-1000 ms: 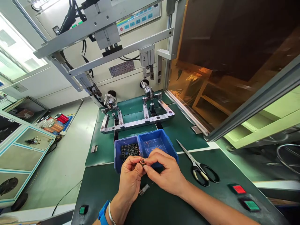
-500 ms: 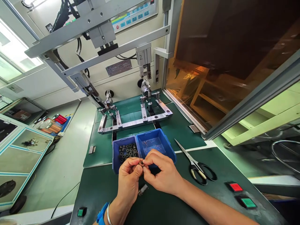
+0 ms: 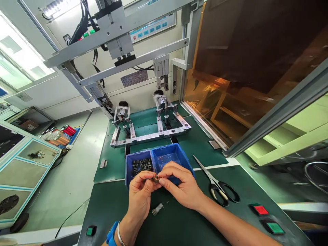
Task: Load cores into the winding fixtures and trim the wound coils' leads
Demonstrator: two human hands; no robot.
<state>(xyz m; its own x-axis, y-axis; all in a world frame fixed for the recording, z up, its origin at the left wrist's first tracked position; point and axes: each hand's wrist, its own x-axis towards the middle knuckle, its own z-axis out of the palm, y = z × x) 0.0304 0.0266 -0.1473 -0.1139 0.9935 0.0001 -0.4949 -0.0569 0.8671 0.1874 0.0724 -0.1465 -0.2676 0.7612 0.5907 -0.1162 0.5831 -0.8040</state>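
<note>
Your left hand (image 3: 139, 196) and right hand (image 3: 179, 186) both pinch the copper-wound toroid (image 3: 155, 178) between closed fingertips; hold it light and steady, low over the blue divided bin (image 3: 137, 154); no hard squeezing.

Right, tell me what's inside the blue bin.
The blue bin holds small dark rings on the left, thin reddish wire pieces on the right. The left hand and right hand hide its front.

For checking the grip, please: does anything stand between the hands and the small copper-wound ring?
Nothing visible does. The left hand and right hand pinch the copper-wound ring directly. The blue bin lies behind it, and the metal part rests apart on the bench.
</note>
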